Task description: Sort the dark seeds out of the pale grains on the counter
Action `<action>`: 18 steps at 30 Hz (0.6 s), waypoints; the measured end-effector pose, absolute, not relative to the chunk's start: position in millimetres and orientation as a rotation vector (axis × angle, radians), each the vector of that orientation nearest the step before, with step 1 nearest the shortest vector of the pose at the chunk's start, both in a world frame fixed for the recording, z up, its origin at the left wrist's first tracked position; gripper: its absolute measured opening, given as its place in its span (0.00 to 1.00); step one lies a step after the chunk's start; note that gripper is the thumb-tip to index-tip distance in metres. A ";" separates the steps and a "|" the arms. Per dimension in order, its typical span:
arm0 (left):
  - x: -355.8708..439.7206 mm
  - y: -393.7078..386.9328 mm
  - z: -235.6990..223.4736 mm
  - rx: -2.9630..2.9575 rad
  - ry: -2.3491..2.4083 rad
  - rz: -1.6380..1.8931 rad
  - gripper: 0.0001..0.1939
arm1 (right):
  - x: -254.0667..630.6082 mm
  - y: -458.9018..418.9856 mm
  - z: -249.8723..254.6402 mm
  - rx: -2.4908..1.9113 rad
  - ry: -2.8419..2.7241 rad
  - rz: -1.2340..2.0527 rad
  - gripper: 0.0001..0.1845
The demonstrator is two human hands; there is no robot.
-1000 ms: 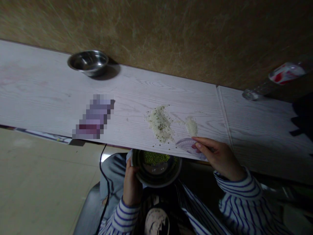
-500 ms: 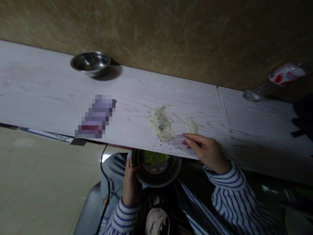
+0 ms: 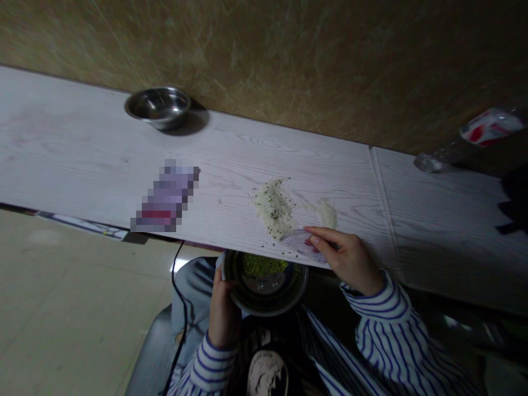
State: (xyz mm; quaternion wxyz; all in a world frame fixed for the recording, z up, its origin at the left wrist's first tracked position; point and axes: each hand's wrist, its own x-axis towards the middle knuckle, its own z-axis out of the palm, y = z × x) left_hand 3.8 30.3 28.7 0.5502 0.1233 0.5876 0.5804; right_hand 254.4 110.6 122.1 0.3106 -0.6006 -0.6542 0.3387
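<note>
My left hand [image 3: 224, 308] grips the left rim of a metal bowl [image 3: 268, 308], held just under the table's front edge. Green mung beans [image 3: 264, 266] lie along the far side inside it. With closed fingers, my right hand [image 3: 344, 250] holds a thin clear plastic scraper [image 3: 301, 242] flat against the table top. The scraper's left edge is at the near end of a pile of white rice [image 3: 272, 206] mixed with scattered beans. A smaller heap of white rice [image 3: 327, 212] sits just beyond my right fingers.
On the pale wooden table [image 3: 231, 159], a second metal bowl [image 3: 159, 110] stands by the wall. A blurred-out flat purple object [image 3: 167, 198] lies at left. At the far right, a clear plastic bottle [image 3: 490, 129] lies along the wall. A black cable [image 3: 175, 286] hangs below the table edge.
The whole view has shifted slightly. My right hand and the scraper have moved a little left relative to the table; my left hand keeps hold of the bowl.
</note>
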 end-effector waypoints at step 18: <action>2.9 29.3 29.2 0.239 1.365 1.367 0.28 | 256.0 127.2 121.8 -1.572 -1.718 0.896 0.19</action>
